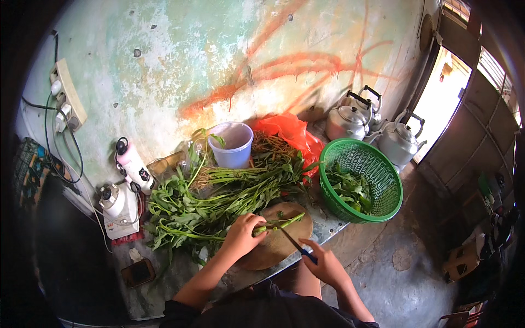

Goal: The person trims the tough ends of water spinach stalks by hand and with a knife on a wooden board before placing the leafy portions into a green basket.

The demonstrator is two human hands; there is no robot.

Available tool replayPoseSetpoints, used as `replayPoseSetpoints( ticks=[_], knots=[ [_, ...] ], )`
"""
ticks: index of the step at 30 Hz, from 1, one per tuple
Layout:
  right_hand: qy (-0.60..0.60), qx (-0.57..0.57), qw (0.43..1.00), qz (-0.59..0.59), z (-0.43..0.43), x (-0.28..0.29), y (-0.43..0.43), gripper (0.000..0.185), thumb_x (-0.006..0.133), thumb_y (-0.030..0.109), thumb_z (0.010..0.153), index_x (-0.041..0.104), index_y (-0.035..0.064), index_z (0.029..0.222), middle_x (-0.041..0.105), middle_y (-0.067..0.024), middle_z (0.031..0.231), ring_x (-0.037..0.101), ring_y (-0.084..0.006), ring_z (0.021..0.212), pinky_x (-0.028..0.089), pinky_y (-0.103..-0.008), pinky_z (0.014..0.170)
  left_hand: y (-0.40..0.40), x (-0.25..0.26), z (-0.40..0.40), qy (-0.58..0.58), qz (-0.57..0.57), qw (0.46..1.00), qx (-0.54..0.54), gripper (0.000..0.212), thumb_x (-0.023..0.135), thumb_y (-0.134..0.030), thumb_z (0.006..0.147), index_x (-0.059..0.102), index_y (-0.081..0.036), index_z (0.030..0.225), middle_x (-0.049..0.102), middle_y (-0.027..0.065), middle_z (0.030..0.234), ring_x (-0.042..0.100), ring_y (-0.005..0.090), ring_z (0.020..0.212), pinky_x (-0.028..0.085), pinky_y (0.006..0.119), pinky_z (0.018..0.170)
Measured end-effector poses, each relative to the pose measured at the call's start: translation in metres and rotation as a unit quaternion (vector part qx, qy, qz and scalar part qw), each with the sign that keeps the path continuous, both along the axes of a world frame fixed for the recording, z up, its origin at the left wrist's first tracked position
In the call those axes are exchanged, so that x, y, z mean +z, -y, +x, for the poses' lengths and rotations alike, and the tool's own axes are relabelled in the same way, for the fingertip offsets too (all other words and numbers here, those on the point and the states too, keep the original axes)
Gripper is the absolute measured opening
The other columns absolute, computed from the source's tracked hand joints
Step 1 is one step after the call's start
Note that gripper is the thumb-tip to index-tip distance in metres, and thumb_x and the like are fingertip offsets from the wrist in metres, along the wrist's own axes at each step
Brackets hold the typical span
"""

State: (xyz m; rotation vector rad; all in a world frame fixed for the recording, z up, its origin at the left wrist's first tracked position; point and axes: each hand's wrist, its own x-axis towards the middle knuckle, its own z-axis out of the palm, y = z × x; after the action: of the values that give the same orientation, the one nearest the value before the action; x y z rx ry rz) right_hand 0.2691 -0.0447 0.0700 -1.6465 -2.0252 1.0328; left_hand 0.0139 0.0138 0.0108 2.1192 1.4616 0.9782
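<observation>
On a round wooden cutting board, my left hand grips green leafy stems whose cut ends point to the right. My right hand is shut on the blue handle of a knife; its blade reaches up and left to the stems, just right of my left fingers. A small green scrap lies on the board above the blade. Behind and to the left spreads a large heap of leafy greens, some with brown roots. To the right, a green plastic colander holds loose leaves.
A lilac plastic bucket and a red plastic bag stand behind the greens. Metal kettles are at the back right. A phone, a white appliance and a pink bottle are at left. The table edge runs close before me.
</observation>
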Motion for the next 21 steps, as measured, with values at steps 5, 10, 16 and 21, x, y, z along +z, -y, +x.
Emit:
replayPoseSetpoints(
  ticks=[5, 10, 16, 21],
  knots=[
    [-0.058, -0.048, 0.991, 0.112, 0.010, -0.023, -0.018, 0.028, 0.061, 0.018, 0.087, 0.063, 0.0042, 0.111, 0.066, -0.0228, 0.079, 0.066, -0.0379, 0.072, 0.052, -0.0408, 0.065, -0.001, 0.004, 0.019, -0.074, 0.116, 0.990, -0.011, 0.034, 0.077, -0.018, 0.075, 0.062, -0.009, 0.104, 0.059, 0.0070, 0.104, 0.056, 0.0284, 0.099, 0.045, 0.041, 0.084],
    [-0.083, -0.082, 0.987, 0.115, 0.005, -0.031, -0.030, 0.027, 0.063, 0.019, 0.087, 0.063, 0.0011, 0.108, 0.067, -0.0234, 0.082, 0.068, -0.0364, 0.076, 0.052, -0.0392, 0.068, -0.016, -0.007, 0.023, -0.134, 0.113, 0.984, -0.022, 0.038, 0.075, -0.021, 0.075, 0.064, -0.010, 0.110, 0.061, 0.0050, 0.107, 0.055, 0.0276, 0.101, 0.043, 0.041, 0.087],
    [-0.103, -0.104, 0.982, 0.116, 0.007, -0.044, -0.038, 0.028, 0.064, 0.018, 0.086, 0.063, -0.0004, 0.108, 0.067, -0.0243, 0.084, 0.068, -0.0360, 0.078, 0.052, -0.0388, 0.069, -0.023, -0.015, 0.026, -0.137, 0.067, 0.988, -0.039, 0.028, 0.076, -0.019, 0.072, 0.068, -0.010, 0.097, 0.065, 0.0045, 0.093, 0.058, 0.0256, 0.095, 0.043, 0.039, 0.085],
    [-0.099, -0.100, 0.979, 0.146, 0.011, -0.053, -0.041, 0.029, 0.064, 0.018, 0.086, 0.063, -0.0007, 0.108, 0.067, -0.0244, 0.086, 0.068, -0.0357, 0.079, 0.053, -0.0390, 0.069, -0.023, -0.016, 0.036, -0.095, 0.067, 0.992, -0.038, 0.026, 0.076, -0.018, 0.073, 0.068, -0.007, 0.096, 0.064, 0.0067, 0.093, 0.060, 0.0293, 0.089, 0.048, 0.039, 0.079]
  ],
)
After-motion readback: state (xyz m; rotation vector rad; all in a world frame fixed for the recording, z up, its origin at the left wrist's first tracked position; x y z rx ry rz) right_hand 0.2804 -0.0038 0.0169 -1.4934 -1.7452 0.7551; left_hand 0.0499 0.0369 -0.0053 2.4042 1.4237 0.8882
